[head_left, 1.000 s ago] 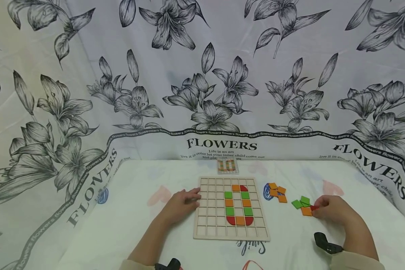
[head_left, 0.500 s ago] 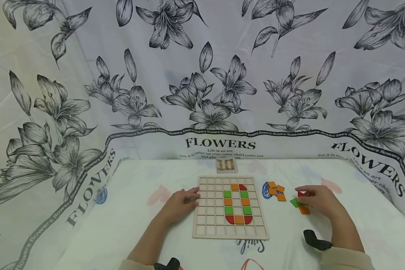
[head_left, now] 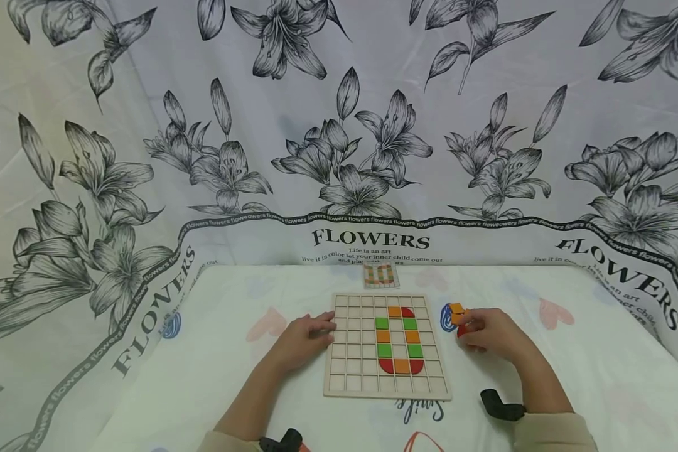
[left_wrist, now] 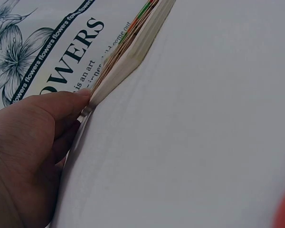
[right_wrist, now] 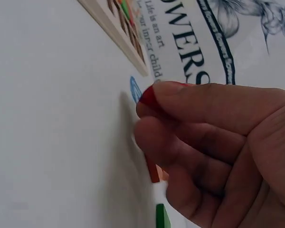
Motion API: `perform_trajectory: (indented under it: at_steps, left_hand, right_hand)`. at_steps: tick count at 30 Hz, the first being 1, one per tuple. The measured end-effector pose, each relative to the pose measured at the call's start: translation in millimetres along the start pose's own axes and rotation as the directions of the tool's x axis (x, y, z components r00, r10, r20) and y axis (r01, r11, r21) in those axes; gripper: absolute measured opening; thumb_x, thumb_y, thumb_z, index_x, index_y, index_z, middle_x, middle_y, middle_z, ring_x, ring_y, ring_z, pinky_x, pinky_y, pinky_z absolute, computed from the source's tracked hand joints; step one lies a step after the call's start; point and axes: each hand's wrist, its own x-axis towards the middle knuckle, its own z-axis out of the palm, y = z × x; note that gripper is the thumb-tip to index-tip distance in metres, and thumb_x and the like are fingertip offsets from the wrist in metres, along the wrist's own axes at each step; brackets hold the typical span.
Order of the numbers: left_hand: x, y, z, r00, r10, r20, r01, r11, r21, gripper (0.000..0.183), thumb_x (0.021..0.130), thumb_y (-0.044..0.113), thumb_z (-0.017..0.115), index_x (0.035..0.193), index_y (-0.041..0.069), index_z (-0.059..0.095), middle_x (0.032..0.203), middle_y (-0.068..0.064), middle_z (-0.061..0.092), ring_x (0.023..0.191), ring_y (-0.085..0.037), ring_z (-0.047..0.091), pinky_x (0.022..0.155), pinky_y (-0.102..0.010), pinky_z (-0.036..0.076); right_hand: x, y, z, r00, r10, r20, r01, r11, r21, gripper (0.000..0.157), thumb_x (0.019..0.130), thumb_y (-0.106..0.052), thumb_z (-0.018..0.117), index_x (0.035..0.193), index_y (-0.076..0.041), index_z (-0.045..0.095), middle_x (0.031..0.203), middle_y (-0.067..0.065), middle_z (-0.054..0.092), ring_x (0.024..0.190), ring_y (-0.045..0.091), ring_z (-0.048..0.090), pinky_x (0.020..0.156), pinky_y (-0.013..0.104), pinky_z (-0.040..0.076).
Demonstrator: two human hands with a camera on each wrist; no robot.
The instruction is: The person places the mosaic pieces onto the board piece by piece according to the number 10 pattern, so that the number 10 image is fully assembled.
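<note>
My left hand (head_left: 305, 341) rests against the left edge of a wooden grid board (head_left: 350, 386); in the left wrist view the thumb (left_wrist: 69, 102) touches the rim of the board (left_wrist: 118, 73). On the board, green squares, orange squares and red rounded corner tiles form a ring with a gap at its upper left. My right hand (head_left: 494, 333), off the board's right side, pinches a red tile (right_wrist: 149, 99) between thumb and finger. Beside the hand lie orange tiles (head_left: 456, 308), partly covered by the fingers. A green tile (right_wrist: 160, 216) shows below the hand in the right wrist view.
A small pattern card (head_left: 381, 275) lies behind the board, showing coloured ring shapes on a grid. A white printed cloth (head_left: 231, 389) covers the table, and a flower-printed curtain (head_left: 361, 144) hangs behind it.
My right hand has moved left from the green and orange tiles toward the orange pile, carrying the red tile. The hand now hides the green tiles. My left hand stays at the board's edge.
</note>
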Motion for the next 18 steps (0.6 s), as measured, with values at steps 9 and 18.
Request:
perform_trajectory:
  at_steps: [9, 18]
  left_hand:
    - [1.0, 0.6, 0.2, 1.0, -0.004, -0.002, 0.004, 1.0, 0.008, 0.027, 0.093, 0.026, 0.067, 0.119, 0.019, 0.072, 0.144, 0.009, 0.054, 0.145, -0.031, 0.034, 0.124, -0.048, 0.019]
    - [-0.2, -0.6, 0.5, 1.0, -0.005, -0.004, 0.005, 1.0, 0.009, 0.027, 0.094, 0.026, 0.066, 0.12, 0.02, 0.072, 0.144, 0.01, 0.053, 0.146, -0.033, 0.032, 0.124, -0.048, 0.019]
  right_hand:
    - [4.4, -3.3, 11.5, 0.999, -0.016, -0.052, 0.01, 0.993, -0.121, 0.015, 0.086, -0.029, 0.076, 0.091, -0.015, 0.073, 0.082, -0.003, 0.068, 0.082, 0.018, 0.054, 0.067, 0.027, 0.045]
    - [0.7, 2.7, 4.5, 1.0, -0.018, -0.019, 0.014, 0.985, -0.174, 0.025, 0.08, -0.027, 0.08, 0.099, -0.011, 0.075, 0.082, 0.002, 0.062, 0.081, 0.019, 0.052, 0.064, 0.028, 0.042]
